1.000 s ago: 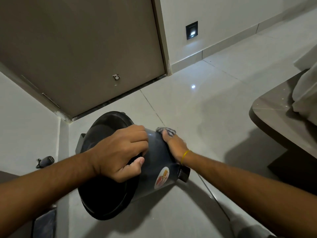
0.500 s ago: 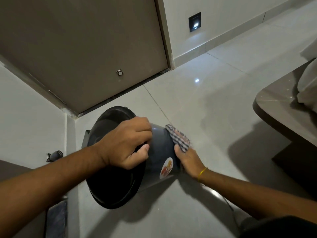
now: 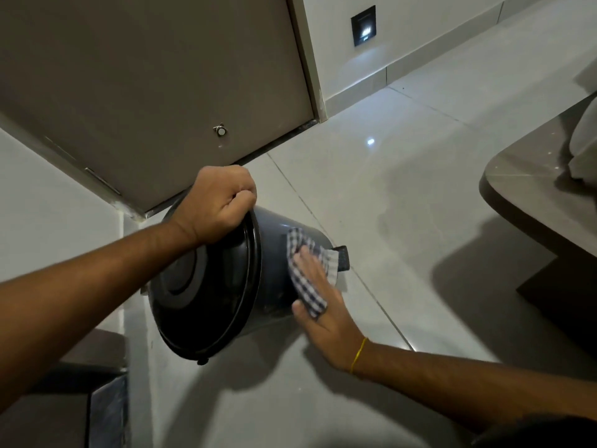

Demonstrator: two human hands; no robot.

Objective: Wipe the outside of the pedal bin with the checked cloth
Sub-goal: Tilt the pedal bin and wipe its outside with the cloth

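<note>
The pedal bin [image 3: 226,286] is tipped over on the floor [image 3: 403,205], near the corner where the door [image 3: 145,76] meets the wall. Its lid end points at the person and its bottom end points away.

The left hand [image 3: 219,205] is curled tight on the top edge of the lid, w/ fingers pressed together, & it holds the bin tipped. The right hand [image 3: 323,305] is flat & spread out, pressing the checked cloth [image 3: 307,273] on the round side of the bin. The cloth is under the palm & fingers, not pinched.

To do this bit well, I think: keep the left hand firm so the bin can't roll. Push the cloth flat, w/ long rubs from the lid end to the bottom end. Then turn the bin a bit & do the next strip, so no part gets missed. Go round the pedal [image 3: 342,260] too, since dirt may hide there.

The bin is dark grey & smooth, w/ a shiny black lid that has round rings on it. The black pedal sticks out at the far end, just past the cloth. The cloth has small dark & white squares.
</note>
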